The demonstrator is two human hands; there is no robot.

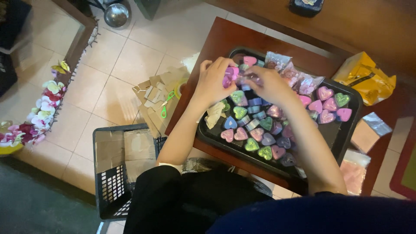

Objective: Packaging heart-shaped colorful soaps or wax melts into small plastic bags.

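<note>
head view, looking down: the left hand (pixel 215 80) is curled shut around a small pink-purple heart-shaped piece (pixel 229 74), gripped at the fingertips over the far left part of the black tray (pixel 352 113). the right hand (pixel 268 83) meets it from the other side, fingers pinched narrow on what looks like a bit of clear wrapping (pixel 251 78), though blur makes it hard to be sure. by my reading the step in hand is fitting the heart and the wrap together, and the next move would call for a steady pinch from both hands so the slippery film does not slide off the piece. the heart is small, glossy, with a rounded lobed outline, one of many hearts (pixel 255 130) in pink, purple, blue and green lying in loose rows on the tray. small filled clear bags (pixel 299 78) sit at the tray's far edge. the tray rests on a reddish-brown low table (pixel 225 37); a yellow packet (pixel 366 78) lies to the right, and a dark crate (pixel 113 182) with cardboard stands on the tiled floor to the left
</note>
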